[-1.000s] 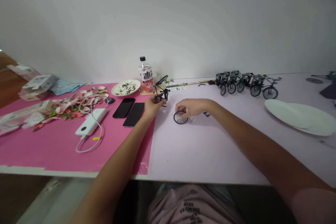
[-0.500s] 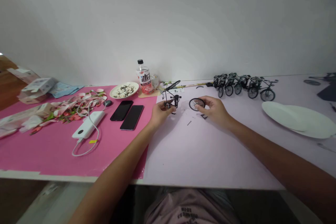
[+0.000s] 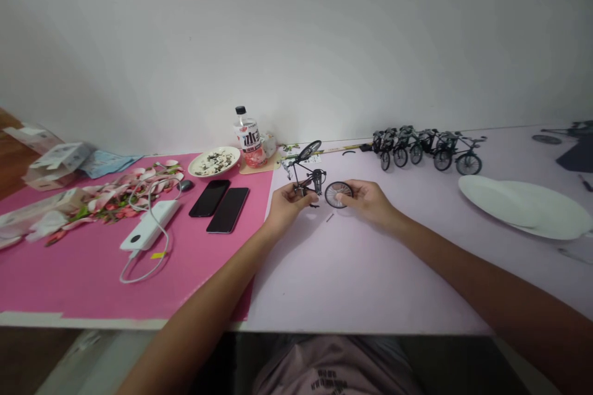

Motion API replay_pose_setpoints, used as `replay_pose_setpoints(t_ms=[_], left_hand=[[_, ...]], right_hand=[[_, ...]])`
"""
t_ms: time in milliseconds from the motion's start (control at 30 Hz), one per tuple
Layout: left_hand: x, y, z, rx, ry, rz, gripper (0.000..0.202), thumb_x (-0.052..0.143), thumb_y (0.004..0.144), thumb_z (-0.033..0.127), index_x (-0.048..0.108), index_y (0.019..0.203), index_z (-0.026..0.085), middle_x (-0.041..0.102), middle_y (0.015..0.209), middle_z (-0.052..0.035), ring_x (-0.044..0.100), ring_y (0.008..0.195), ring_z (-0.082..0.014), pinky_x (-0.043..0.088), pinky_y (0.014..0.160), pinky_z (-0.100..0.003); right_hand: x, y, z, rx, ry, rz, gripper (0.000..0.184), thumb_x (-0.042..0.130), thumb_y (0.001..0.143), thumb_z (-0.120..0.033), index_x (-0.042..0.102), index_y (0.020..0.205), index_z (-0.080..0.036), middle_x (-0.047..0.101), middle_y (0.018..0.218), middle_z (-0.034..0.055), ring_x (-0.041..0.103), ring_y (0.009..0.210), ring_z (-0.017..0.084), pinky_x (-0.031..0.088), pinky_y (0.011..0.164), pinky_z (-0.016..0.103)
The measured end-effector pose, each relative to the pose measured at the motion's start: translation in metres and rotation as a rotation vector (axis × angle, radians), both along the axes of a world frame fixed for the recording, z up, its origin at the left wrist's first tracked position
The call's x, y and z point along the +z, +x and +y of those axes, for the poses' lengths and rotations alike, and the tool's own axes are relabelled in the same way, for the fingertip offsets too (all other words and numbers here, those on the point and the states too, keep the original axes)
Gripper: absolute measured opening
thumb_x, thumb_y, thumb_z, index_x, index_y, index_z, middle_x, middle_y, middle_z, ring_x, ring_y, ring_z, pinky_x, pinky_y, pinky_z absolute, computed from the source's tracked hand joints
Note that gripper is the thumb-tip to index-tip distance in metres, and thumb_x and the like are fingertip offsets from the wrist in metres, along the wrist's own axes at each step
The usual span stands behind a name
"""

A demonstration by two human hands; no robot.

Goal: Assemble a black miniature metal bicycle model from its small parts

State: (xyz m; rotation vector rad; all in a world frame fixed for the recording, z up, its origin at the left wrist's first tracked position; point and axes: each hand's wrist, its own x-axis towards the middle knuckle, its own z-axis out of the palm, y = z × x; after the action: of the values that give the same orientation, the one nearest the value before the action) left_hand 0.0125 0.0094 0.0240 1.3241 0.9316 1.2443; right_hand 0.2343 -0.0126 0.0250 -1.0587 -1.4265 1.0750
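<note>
The head view shows a table (image 3: pixel 370 287), pale lilac on the right, with a pink sheet (image 3: pixel 83 284) covering its left part. A heap of pink and green petals (image 3: pixel 127 192) spreads over the pink side. Two overlapping white plates (image 3: pixel 549 208) lie at the right, and a cluster of small model bicycles (image 3: pixel 417 147) stands near the wall. A bottle (image 3: pixel 250 143) with a black cap stands behind two dark phones (image 3: pixel 228 211). At the table's middle, the person's left hand (image 3: pixel 287 205) pinches the near end of a dark bicycle frame (image 3: pixel 317 180), tilted up, with one wheel at its far end. The right hand (image 3: pixel 373 200) grips a loose wheel (image 3: pixel 338 195) between thumb and fingers, just beside the frame; whether they touch cannot be told. A tiny dark strip (image 3: pixel 330 218) lies below the wheel.
</note>
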Motion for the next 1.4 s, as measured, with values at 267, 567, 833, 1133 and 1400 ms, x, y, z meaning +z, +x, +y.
replay_pose_setpoints(t_ms=[267,567,833,1133,1400], left_hand=[[0.001,0.0,0.001,0.091,0.044,-0.003,0.053,0.092,0.064,0.04,0.073,0.107,0.014,0.079,0.091,-0.0091,0.072,0.083,-0.0219,0.058,0.08,-0.037],[0.004,0.001,-0.003,0.083,0.011,-0.019,0.056,0.093,0.063,0.039,0.072,0.109,0.015,0.078,0.091,-0.0078,0.073,0.08,-0.02,0.058,0.083,-0.037],[0.004,0.005,-0.013,-0.16,-0.101,-0.004,0.057,0.096,0.061,0.042,0.075,0.106,0.015,0.079,0.088,-0.0074,0.075,0.08,-0.0223,0.06,0.084,-0.039],[0.002,0.01,-0.017,-0.197,-0.146,0.007,0.058,0.098,0.057,0.04,0.077,0.104,0.015,0.08,0.091,-0.0089,0.075,0.08,-0.0225,0.059,0.083,-0.038],[0.002,0.011,-0.018,-0.201,-0.136,-0.004,0.058,0.097,0.057,0.041,0.076,0.104,0.014,0.08,0.092,-0.0097,0.075,0.081,-0.0234,0.059,0.084,-0.039]], right_hand=[[-0.005,-0.004,0.0,0.016,0.006,0.077,0.05,0.088,0.071,-0.054,0.078,0.104,-0.018,0.08,0.11,0.0106,0.073,0.103,0.027,0.055,0.1,0.046],[-0.016,-0.003,0.008,-0.071,-0.014,0.09,0.052,0.084,0.072,-0.058,0.071,0.103,-0.018,0.078,0.105,0.0099,0.073,0.097,0.023,0.059,0.09,0.038],[-0.021,-0.007,0.008,-0.164,-0.086,0.116,0.056,0.087,0.068,-0.054,0.061,0.104,-0.02,0.078,0.09,0.0055,0.071,0.073,0.019,0.058,0.064,0.031],[-0.024,-0.008,0.009,-0.141,-0.025,0.148,0.05,0.085,0.071,-0.054,0.069,0.103,-0.018,0.079,0.099,0.0092,0.075,0.092,0.024,0.06,0.088,0.04],[-0.019,-0.011,0.006,-0.141,-0.024,0.222,0.049,0.087,0.07,-0.05,0.073,0.105,-0.019,0.079,0.104,0.0085,0.074,0.099,0.024,0.058,0.099,0.043]])
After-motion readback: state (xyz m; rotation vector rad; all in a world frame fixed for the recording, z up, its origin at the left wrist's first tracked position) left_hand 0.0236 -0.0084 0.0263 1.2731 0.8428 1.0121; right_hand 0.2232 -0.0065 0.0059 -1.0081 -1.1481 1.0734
